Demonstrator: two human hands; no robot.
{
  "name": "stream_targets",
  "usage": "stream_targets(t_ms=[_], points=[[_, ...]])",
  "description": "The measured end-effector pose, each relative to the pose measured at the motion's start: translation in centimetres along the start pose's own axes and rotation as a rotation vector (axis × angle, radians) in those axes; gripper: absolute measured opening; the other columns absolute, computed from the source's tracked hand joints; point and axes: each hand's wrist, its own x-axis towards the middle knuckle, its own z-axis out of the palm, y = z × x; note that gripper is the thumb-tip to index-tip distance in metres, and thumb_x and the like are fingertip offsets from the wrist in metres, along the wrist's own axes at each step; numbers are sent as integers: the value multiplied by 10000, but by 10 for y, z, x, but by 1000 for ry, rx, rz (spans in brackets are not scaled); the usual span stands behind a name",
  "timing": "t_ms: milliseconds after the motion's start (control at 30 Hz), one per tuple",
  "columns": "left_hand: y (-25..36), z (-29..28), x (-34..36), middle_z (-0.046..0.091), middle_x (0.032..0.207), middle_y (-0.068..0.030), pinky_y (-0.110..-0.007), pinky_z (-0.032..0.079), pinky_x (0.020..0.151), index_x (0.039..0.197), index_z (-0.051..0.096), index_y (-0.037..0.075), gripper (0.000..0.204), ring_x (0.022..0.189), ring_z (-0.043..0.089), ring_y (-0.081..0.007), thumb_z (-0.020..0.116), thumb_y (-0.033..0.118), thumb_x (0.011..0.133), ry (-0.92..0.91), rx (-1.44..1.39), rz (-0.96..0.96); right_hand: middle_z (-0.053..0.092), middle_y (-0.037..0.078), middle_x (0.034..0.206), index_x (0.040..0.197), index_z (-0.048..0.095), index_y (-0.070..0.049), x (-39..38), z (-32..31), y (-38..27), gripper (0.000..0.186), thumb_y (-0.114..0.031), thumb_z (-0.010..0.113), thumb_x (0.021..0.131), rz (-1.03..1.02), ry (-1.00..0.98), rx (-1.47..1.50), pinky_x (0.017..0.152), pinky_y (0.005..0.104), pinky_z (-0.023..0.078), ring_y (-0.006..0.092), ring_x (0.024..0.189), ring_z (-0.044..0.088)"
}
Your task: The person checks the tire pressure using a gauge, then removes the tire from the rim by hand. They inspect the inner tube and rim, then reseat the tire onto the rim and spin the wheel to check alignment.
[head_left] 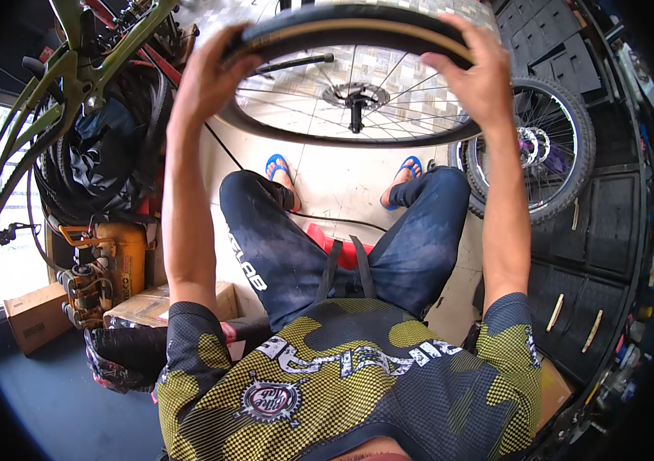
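A bicycle wheel (350,141) is held up in front of me, above the floor and beyond my knees. Its black tire (354,15) has a tan sidewall stripe. In the middle, thin spokes run to a black hub (356,115) with a disc brake rotor (334,95). My left hand (215,77) grips the tire at the left, thumb on the inner side. At the right, my right hand (482,73) grips it the same way, thumb pointing inward. The fingertips of both hands are partly hidden behind the tire.
A green bike frame (73,96) hangs at the left, above a yellow air compressor (123,257) and cardboard boxes (35,315). A knobby-tired wheel (584,146) leans against black drawers (607,223) at the right. A dark hose (342,218) crosses the tiled floor between my feet.
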Motion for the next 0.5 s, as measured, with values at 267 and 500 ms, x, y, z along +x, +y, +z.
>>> stream_targets(t_ms=[267, 500], points=[[-50, 117, -30, 642, 1275, -138, -540, 436, 1037, 1478, 552, 144, 821, 1250, 598, -348, 913, 422, 795, -154, 583, 115, 671, 221, 1335, 1448, 610, -94, -163, 101, 79, 774, -536, 863, 866, 279, -253, -59, 1033, 502, 511, 404, 1251, 637], [5, 147, -15, 542, 1423, -147, -554, 357, 1131, 1575, 435, 172, 932, 1360, 492, -390, 895, 434, 808, -313, 520, -14, 506, 249, 1544, 1644, 404, -73, -107, 79, 47, 1141, -723, 811, 800, 351, -437, -297, 1202, 542, 377, 417, 1462, 461]])
